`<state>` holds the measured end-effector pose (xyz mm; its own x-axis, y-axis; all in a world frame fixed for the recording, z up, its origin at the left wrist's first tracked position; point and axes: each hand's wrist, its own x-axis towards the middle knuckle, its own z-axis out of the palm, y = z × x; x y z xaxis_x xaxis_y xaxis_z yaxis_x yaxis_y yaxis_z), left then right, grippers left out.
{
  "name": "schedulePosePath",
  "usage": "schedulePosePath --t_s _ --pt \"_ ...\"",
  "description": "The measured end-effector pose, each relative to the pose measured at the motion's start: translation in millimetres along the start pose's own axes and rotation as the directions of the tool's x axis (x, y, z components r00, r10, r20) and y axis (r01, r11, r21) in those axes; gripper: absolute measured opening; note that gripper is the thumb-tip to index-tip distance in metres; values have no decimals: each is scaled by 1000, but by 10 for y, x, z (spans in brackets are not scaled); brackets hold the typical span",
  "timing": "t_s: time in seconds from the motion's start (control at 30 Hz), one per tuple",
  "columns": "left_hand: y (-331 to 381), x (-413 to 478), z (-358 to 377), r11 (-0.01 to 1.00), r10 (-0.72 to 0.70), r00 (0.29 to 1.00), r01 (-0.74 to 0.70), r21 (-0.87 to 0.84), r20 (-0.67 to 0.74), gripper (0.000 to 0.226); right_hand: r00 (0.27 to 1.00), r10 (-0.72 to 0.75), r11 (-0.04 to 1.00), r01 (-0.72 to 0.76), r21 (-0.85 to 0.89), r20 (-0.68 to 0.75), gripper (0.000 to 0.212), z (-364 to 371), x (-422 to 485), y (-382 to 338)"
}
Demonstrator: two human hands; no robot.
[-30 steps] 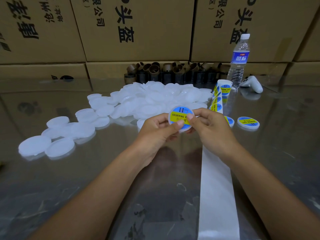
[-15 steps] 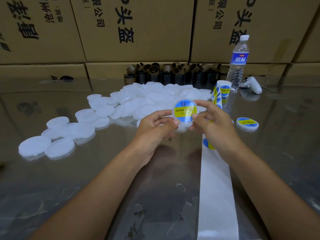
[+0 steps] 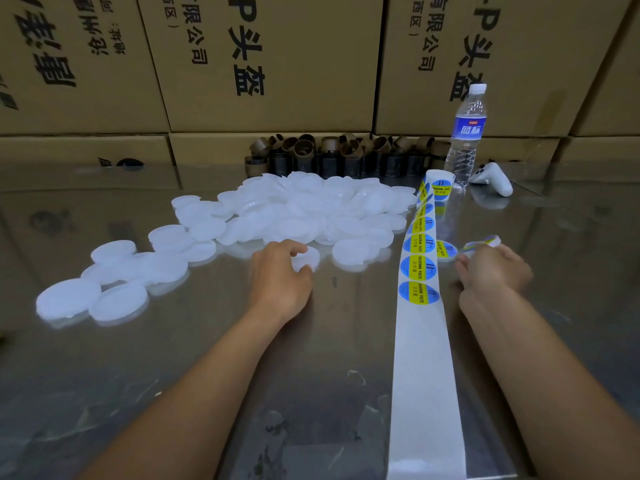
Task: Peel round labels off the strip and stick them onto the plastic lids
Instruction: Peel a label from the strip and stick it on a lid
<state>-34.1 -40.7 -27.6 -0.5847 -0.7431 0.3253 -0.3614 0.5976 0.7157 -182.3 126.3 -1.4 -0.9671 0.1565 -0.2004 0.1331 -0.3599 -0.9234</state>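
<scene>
Label strip (image 3: 424, 358) lies flat on the table (image 3: 207, 375) between the two hands, just left of the right fingers, and round labels (image 3: 418, 268) sit on the stretch level with them. Its roll (image 3: 439, 187) stands upright well beyond the fingertips. Left hand (image 3: 280, 278): fingers curled round the rim of a blank lid (image 3: 306, 259), which sits on the table at the near edge of the lid pile (image 3: 311, 209). Right hand (image 3: 491, 271): fingers curled, holding a labelled lid (image 3: 483, 242) tilted at the fingertips; it's blurred, so exact grip unclear. Second labelled lid (image 3: 446, 251) lies flat between strip and right fingers.
</scene>
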Motion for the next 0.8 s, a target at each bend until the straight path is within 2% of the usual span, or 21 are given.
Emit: schedulePosePath --t_s 0.07,0.13,0.27,0.33,0.4,0.47,0.57,0.67,0.73,0.8 --pt "2 -10 0 999 25 1000 -25 33 10 28 999 16 997 -12 -80 49 34 -11 6 3" --pt "0 -21 -6 996 49 999 -50 68 6 27 999 -4 990 10 -141 41 33 -9 19 4" --pt "-11 -17 -26 994 58 998 -55 96 -20 25 998 -60 968 52 -244 -26 9 28 -34 -5" --pt "-13 -14 -33 996 49 999 -47 82 -21 23 991 -132 942 114 -317 -36 14 36 -54 -4" --pt "-4 -13 -40 999 42 999 -41 34 -22 20 977 -212 926 193 -324 -24 35 31 -95 -4" --pt "24 -7 -55 996 69 996 -72 -51 -60 15 943 -324 904 331 -271 70 34 44 -157 11" --pt "113 -8 -102 945 92 991 -116 -306 -93 10 881 -370 862 444 -245 295 21 78 -271 59" --pt "177 -22 -144 784 24 1000 -19 -621 0 13 788 -326 838 497 -227 522 23 91 -364 78" --pt "201 -21 -162 566 -22 986 147 -811 163 15 699 -267 833 514 -207 663 24 90 -429 86" --pt "214 -8 -178 344 -17 954 286 -894 298 17 620 -199 834 513 -200 759 22 90 -481 96"
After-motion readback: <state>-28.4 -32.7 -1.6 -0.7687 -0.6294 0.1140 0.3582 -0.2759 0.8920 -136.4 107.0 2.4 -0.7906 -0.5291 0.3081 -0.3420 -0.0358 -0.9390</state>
